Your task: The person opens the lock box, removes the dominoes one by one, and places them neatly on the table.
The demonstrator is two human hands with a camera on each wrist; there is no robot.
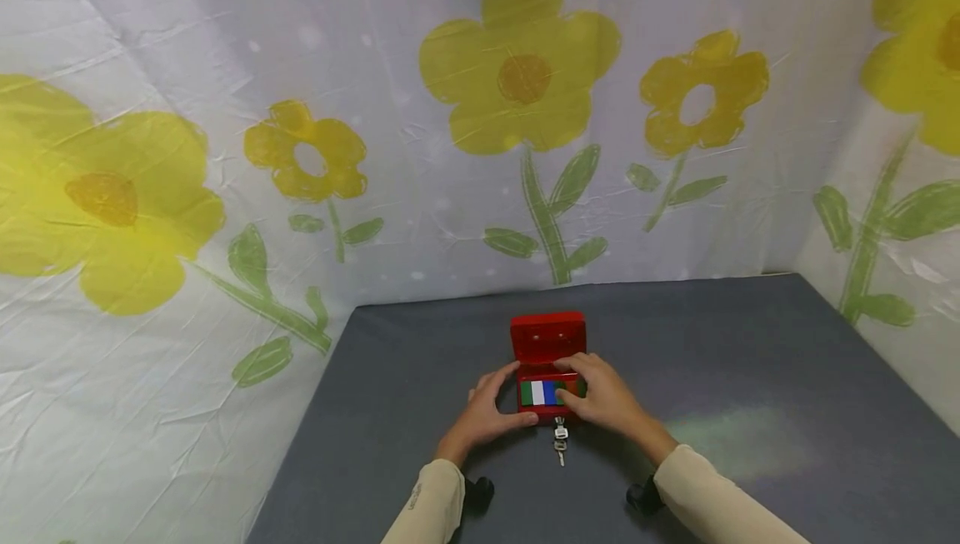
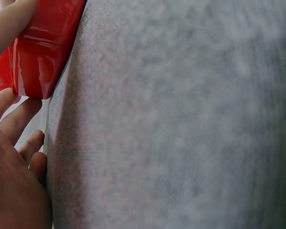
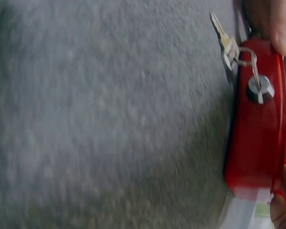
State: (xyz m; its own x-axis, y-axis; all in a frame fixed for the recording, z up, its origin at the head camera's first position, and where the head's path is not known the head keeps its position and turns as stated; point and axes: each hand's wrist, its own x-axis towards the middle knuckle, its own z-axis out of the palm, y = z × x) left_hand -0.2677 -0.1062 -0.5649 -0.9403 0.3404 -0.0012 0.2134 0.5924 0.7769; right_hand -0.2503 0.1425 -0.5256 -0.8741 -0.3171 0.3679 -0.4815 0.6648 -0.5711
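Observation:
A small red cash box (image 1: 548, 415) stands on the dark grey table with its lid (image 1: 548, 336) raised. Coloured blocks (image 1: 537, 392) lie side by side inside, with green, white and blue ones at the left. My left hand (image 1: 486, 412) holds the box's left end, thumb at the front and index finger towards the back. Over the right part of the box is my right hand (image 1: 603, 394), its thumb at the blocks and its index fingertip near the back rim. Whether it pinches a block is hidden. Keys (image 3: 229, 47) hang from the front lock (image 3: 260, 89).
The grey table (image 1: 420, 361) extends to both sides of the box. Behind it hangs a white cloth (image 1: 420, 219) printed with yellow flowers. A dark wrist device (image 1: 478, 494) sits at the left cuff, and another (image 1: 643, 496) at the right.

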